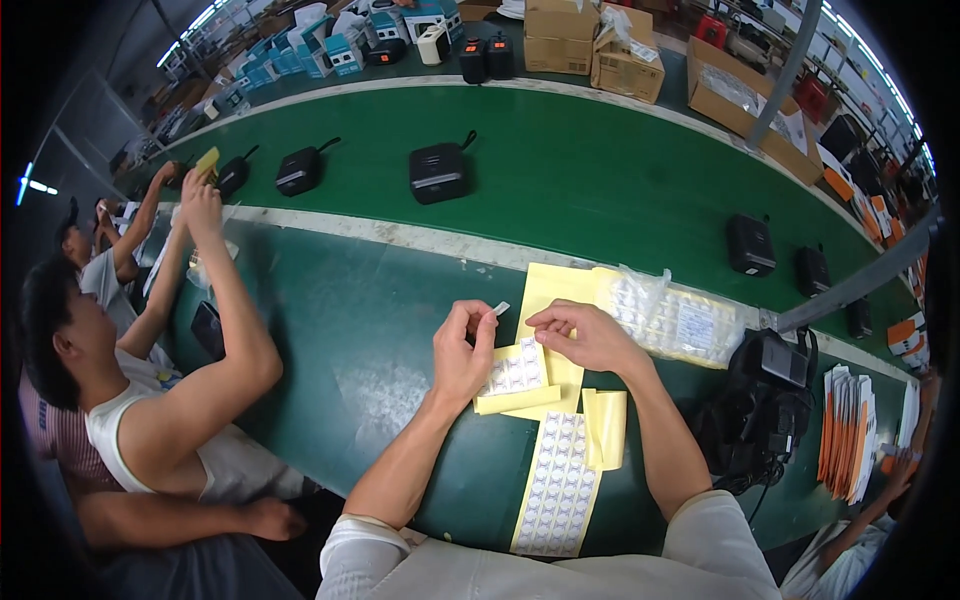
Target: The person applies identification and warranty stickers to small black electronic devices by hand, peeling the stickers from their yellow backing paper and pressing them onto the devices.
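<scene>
My left hand is closed in a pinch on a small white label that sticks out past the fingertips. Under that hand lies a yellow-backed sheet of labels, its lower edge folded over. My right hand hovers at the sheet's upper right corner with thumb and fingers drawn together; whatever is between them is too small to make out. Nearer to me, a longer label sheet hangs toward the table's front edge, beside a curled yellow backing strip. Plain yellow paper lies beneath.
Bagged label sheets lie right of my hands, near a black bag and orange-white cards. Beyond runs a green conveyor with several black devices. A metal post rises at right. A co-worker sits close at left.
</scene>
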The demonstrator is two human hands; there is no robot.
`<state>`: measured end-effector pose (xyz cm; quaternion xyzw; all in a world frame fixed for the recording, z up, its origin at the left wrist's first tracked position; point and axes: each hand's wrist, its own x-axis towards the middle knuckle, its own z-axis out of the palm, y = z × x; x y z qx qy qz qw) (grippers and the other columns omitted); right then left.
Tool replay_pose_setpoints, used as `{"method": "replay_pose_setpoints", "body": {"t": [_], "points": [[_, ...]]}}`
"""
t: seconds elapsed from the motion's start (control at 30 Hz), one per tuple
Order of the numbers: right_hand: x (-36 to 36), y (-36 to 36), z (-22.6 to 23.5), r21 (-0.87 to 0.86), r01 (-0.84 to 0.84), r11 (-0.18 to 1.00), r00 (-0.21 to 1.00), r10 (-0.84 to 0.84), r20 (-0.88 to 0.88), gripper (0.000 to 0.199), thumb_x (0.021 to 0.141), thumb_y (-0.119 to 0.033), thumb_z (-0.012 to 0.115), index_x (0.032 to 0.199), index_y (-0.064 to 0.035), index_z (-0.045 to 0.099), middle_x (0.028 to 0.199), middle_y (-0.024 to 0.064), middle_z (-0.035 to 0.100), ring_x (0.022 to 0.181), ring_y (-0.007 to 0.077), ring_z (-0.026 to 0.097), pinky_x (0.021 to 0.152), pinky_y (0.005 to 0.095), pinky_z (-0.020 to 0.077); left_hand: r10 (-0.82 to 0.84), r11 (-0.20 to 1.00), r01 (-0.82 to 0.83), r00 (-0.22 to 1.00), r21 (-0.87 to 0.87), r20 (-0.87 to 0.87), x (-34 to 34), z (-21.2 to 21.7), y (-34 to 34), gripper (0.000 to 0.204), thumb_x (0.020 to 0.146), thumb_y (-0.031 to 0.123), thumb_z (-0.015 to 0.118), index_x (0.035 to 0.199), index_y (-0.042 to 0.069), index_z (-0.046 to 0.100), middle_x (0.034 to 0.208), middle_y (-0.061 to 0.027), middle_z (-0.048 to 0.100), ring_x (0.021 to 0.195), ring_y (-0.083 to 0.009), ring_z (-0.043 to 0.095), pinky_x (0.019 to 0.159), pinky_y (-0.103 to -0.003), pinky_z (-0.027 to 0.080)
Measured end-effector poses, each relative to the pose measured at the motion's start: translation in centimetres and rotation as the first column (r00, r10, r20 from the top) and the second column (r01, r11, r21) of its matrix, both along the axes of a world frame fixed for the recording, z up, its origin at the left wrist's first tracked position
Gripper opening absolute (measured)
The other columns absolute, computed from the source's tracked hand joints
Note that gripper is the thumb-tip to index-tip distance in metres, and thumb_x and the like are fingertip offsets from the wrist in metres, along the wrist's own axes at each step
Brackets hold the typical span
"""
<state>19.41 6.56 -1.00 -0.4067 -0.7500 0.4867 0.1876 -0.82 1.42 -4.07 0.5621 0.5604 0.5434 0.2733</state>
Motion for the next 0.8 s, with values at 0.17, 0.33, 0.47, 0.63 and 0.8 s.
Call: {"method": "replay_pose_setpoints", "body": {"t": [0.17, 0.33, 0.47, 0.63, 0.8], "points": [[0.1, 0.0, 0.1, -0.043, 0.012, 0.999, 1.000, -0.012, 0.003, 0.024, 0.091, -0.017, 0.063, 0.111, -0.0039, 0.066, 0.095, 0.0062, 0.070, 0.085, 0.0136, 0.062, 0.079, 0.0281, 0.0495, -0.049, 0.998, 0.050, 0.998, -0.025, 0.031, 0.0, -0.1, 0.0, 0.007, 0.096, 0.007, 0.056, 0.097, 0.000, 0.055, 0.079, -0.0036, 0.062, 0.066, -0.0064, 0.055, 0.059, -0.022, 0.046], [0.1, 0.0, 0.2, -0.032, 0.029, 0.999, 0.999, -0.029, -0.025, 0.021, 0.092, -0.015, 0.063, 0.108, -0.0031, 0.066, 0.093, 0.0053, 0.069, 0.084, 0.0121, 0.062, 0.078, 0.0275, 0.0495, -0.075, 0.996, 0.077, 0.996, -0.040, 0.051, 0.1, 0.3, 0.0, 0.007, 0.093, 0.006, 0.058, 0.096, 0.000, 0.057, 0.077, -0.0066, 0.061, 0.064, -0.0113, 0.058, 0.060, -0.026, 0.047], [-0.2, 0.7, 1.1, -0.144, 0.136, 0.980, 0.979, -0.155, -0.132, 0.016, 0.092, -0.013, 0.063, 0.104, -0.0013, 0.065, 0.087, 0.0045, 0.067, 0.075, 0.0096, 0.062, 0.071, 0.0249, 0.0500, -0.052, 0.998, 0.052, 0.999, 0.017, -0.002, -0.1, 0.3, -0.1, 0.007, 0.094, 0.006, 0.058, 0.096, 0.000, 0.057, 0.077, -0.0055, 0.062, 0.063, -0.0100, 0.057, 0.058, -0.024, 0.047], [-3.0, 6.7, 5.6, 0.319, 0.166, 0.933, 0.985, -0.144, -0.093, 0.021, 0.089, -0.011, 0.064, 0.106, 0.0002, 0.061, 0.088, 0.0059, 0.065, 0.077, 0.0115, 0.063, 0.070, 0.0259, 0.0512, -0.035, 0.991, 0.096, 0.849, -0.089, 0.527, -1.1, 1.7, 1.9, 0.007, 0.098, 0.010, 0.054, 0.096, 0.003, 0.054, 0.079, -0.0038, 0.062, 0.060, -0.0086, 0.056, 0.053, -0.022, 0.045], [-6.4, 15.7, 3.9, 0.419, 0.094, 0.903, 0.978, -0.162, 0.130, 0.064, 0.081, -0.024, 0.071, 0.136, -0.0066, 0.044, 0.140, 0.0167, 0.045, 0.120, 0.0289, 0.052, 0.098, 0.0379, 0.0446, 0.029, 0.980, 0.110, 0.740, -0.163, 0.672, -2.5, 2.9, 5.5, 0.013, 0.100, 0.016, 0.052, 0.096, 0.004, 0.052, 0.084, -0.0075, 0.060, 0.062, -0.0130, 0.056, 0.055, -0.027, 0.045]]}}
